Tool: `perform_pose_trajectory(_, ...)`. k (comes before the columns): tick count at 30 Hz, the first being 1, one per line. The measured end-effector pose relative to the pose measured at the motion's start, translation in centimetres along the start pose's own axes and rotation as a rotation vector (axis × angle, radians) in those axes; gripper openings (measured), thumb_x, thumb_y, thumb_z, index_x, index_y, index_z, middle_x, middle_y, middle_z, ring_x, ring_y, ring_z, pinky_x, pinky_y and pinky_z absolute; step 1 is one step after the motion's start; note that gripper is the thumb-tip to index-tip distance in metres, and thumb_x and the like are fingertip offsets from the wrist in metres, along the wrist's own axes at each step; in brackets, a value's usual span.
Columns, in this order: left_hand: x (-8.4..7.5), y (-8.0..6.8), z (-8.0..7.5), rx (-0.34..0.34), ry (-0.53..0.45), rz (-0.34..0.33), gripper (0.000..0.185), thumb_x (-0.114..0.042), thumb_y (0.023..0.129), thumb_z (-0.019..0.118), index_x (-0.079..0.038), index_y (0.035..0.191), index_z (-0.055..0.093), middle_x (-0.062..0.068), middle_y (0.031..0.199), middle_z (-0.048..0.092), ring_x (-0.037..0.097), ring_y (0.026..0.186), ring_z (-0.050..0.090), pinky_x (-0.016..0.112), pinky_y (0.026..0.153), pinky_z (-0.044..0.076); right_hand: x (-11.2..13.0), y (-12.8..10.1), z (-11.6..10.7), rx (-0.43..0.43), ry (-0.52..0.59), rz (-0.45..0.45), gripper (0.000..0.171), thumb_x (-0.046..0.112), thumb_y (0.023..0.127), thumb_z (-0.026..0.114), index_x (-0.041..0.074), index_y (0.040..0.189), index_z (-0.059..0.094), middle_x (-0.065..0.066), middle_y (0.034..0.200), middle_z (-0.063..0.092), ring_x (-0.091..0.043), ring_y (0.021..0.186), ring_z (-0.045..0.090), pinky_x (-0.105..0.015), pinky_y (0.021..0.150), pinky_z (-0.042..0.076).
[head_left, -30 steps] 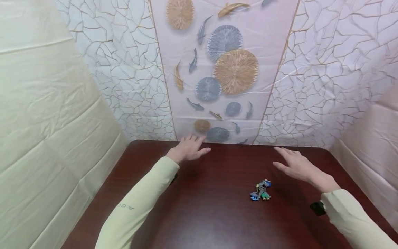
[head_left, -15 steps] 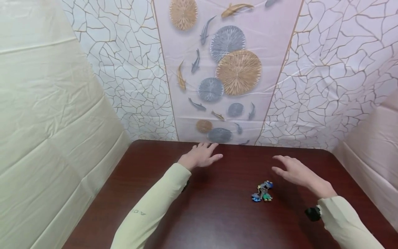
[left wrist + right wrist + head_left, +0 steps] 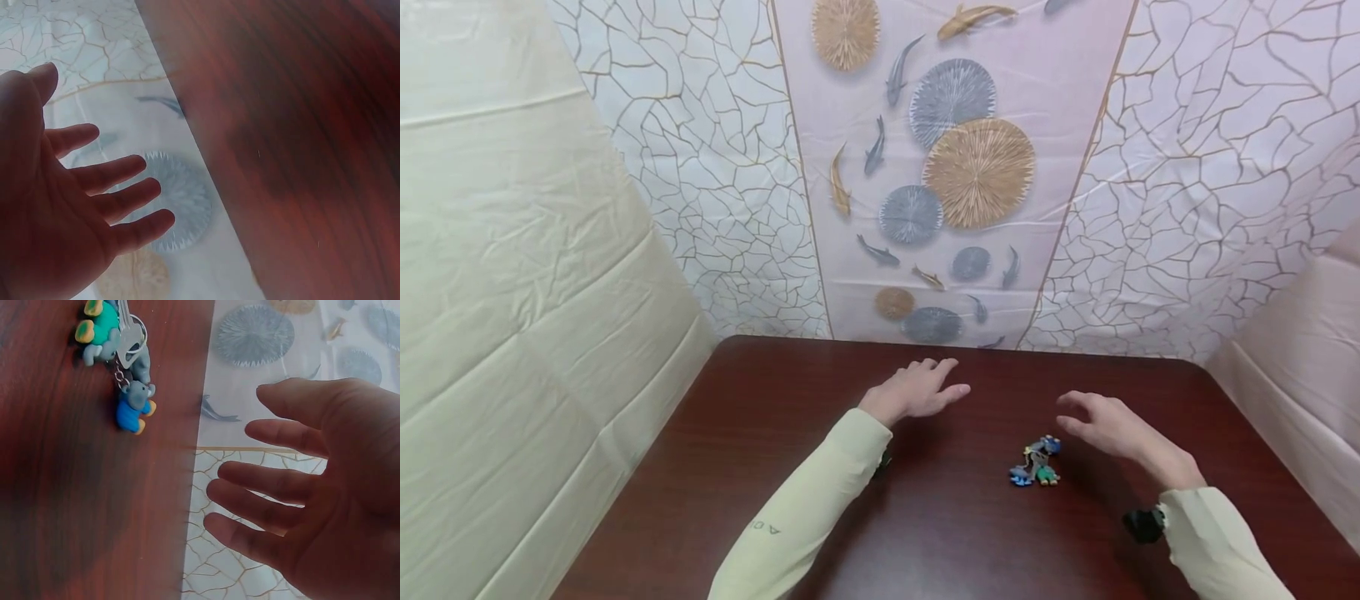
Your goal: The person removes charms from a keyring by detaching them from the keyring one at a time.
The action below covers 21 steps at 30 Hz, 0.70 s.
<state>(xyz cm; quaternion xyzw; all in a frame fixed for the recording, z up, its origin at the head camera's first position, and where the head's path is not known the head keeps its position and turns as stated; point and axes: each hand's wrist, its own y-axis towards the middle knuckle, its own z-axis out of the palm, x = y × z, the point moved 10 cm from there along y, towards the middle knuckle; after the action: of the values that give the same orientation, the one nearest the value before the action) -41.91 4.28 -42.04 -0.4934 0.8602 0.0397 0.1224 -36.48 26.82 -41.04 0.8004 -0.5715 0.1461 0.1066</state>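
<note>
Backdrop (image 3: 970, 167) w/ fish and disc print fills the upper centre of the head view; cream sheets hang at the left and right edges. Dark wood table (image 3: 850, 517) takes the lower half.

Left hand (image 3: 917, 390) hovers just left of centre over the table, fingers straight and spread, holding nothing; the left wrist view shows the same flat, splayed palm (image 3: 56, 212). Right hand (image 3: 1108, 425) sits right of centre, fingers loosely extended w/ a slight curl, also empty.

Keychain (image 3: 1036, 461), a bunch of small blue and green elephant charms w/ a metal key, lies on the table lower centre-right, just left of the right hand, not touching it. It's at the upper left in the right wrist view (image 3: 119, 356).

Judgement: right hand is nearest, so for a clean pick-up come down over the ring/key cluster, pinch w/ thumb + forefinger, and gather the loose charms so none trail.
</note>
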Motion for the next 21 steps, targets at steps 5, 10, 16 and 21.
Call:
perform_pose_trajectory(5,-1.6,0.1,1.0,0.004,-0.039,0.021,0.067,-0.065,0.098,0.03,-0.026,0.153,0.03,0.007,0.151,0.043,0.025,0.138,0.044,0.044,0.11,0.041,-0.5,-0.3,0.6,0.016,0.032,0.017,0.04,0.027,0.094,0.063,-0.001,0.122,0.061,-0.02,0.109,0.068,-0.036,0.099,0.065,-0.049,0.078,0.053)
perform_pose_trajectory(10,-3.6,0.2,2.2,0.032,-0.087,0.058,0.065,-0.062,0.099,0.035,-0.025,0.152,0.033,0.004,0.15,0.046,0.02,0.137,0.046,0.038,0.11,0.042,-1.0,-0.7,1.4,0.034,0.074,0.03,0.035,0.021,0.093,0.063,-0.001,0.12,0.062,-0.017,0.106,0.069,-0.03,0.094,0.066,-0.044,0.073,0.054)
perform_pose_trajectory(16,-6.2,0.4,3.3,0.048,-0.122,0.117,0.057,-0.056,0.099,0.042,-0.023,0.146,0.04,-0.002,0.142,0.055,0.011,0.128,0.053,0.029,0.105,0.046,-1.3,-1.1,2.3,0.043,0.129,0.056,0.031,0.019,0.093,0.064,0.001,0.118,0.064,-0.016,0.104,0.07,-0.027,0.092,0.066,-0.042,0.072,0.055)
perform_pose_trajectory(21,-7.4,0.6,4.3,0.069,-0.137,0.129,0.051,-0.053,0.098,0.047,-0.025,0.141,0.046,-0.004,0.136,0.059,0.006,0.119,0.058,0.027,0.099,0.049,-1.4,-1.2,2.9,0.028,0.141,0.073,0.024,0.016,0.091,0.065,0.005,0.113,0.067,-0.01,0.099,0.071,-0.023,0.088,0.066,-0.039,0.071,0.053)
